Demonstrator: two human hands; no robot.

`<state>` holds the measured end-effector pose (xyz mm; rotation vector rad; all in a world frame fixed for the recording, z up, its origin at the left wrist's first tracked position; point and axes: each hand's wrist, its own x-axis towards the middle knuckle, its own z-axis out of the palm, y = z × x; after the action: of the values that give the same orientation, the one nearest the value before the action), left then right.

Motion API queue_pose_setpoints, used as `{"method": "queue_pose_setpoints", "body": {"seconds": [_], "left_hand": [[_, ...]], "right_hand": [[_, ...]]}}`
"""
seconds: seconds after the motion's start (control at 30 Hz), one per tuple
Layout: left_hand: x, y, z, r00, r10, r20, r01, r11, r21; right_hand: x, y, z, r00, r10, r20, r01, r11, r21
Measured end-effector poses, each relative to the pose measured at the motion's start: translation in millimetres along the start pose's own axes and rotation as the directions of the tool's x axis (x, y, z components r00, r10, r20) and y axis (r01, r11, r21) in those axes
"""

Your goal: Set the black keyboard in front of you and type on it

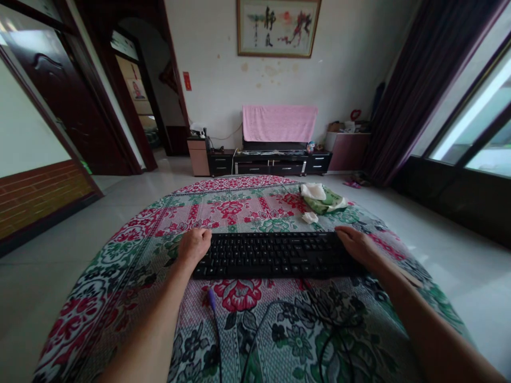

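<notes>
I see the black keyboard (275,254) lying across the middle of the floral worktop (131,250). My left hand (194,246) grips its left end with fingers curled around the edge; my right hand (355,243) rests flatter on the right end, though how firmly it grips I cannot tell. The cable (255,324) loops near me, plug (211,299) loose; it could snag or drag the cloth if the keyboard lifts.

Large black brush characters on the framed painting (278,26), high on the wall far beyond both hands, too stylised to make out. Small red sign (187,81) on the wall beyond the left hand (194,246), lettering too small to read. Key legends on the black keyboard (275,254) between the hands blurred, none legible.
</notes>
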<state>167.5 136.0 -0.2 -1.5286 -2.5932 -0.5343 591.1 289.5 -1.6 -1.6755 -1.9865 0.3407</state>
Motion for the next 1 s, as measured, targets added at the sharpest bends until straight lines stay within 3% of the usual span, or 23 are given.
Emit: {"method": "queue_pose_setpoints", "body": {"seconds": [0.13,0.27,0.43,0.53,0.73,1.0], "left_hand": [[-7.7,1.6,2.2,0.996,0.084,-0.026,-0.082,0.993,0.083],[-8.2,0.9,-0.9,0.993,0.113,0.019,-0.114,0.991,0.074],[-0.7,-1.1,-9.3,0.995,0.015,0.099,-0.021,0.998,0.051],[2.0,-5.5,-10.3,0.992,0.023,0.127,-0.022,1.000,-0.008],[8.5,-14.0,-0.4,0.991,-0.069,0.113,0.086,0.985,-0.147],[16.1,-21.1,15.9,0.980,-0.195,0.040,0.196,0.914,-0.354]], "right_hand": [[0.3,-5.5,-0.3,1.000,-0.008,0.013,0.008,0.999,-0.046],[1.0,-4.8,-2.1,1.000,0.002,0.029,-0.003,1.000,0.005],[-1.1,-5.0,-3.6,1.000,0.000,0.024,0.000,1.000,-0.011],[-3.7,-7.0,-4.1,0.999,-0.009,0.031,0.010,0.999,-0.042],[-5.0,-5.6,-7.3,1.000,0.010,0.019,-0.009,0.998,-0.063],[-4.9,-3.7,-4.6,0.995,0.089,-0.035,-0.084,0.989,0.123]]}}
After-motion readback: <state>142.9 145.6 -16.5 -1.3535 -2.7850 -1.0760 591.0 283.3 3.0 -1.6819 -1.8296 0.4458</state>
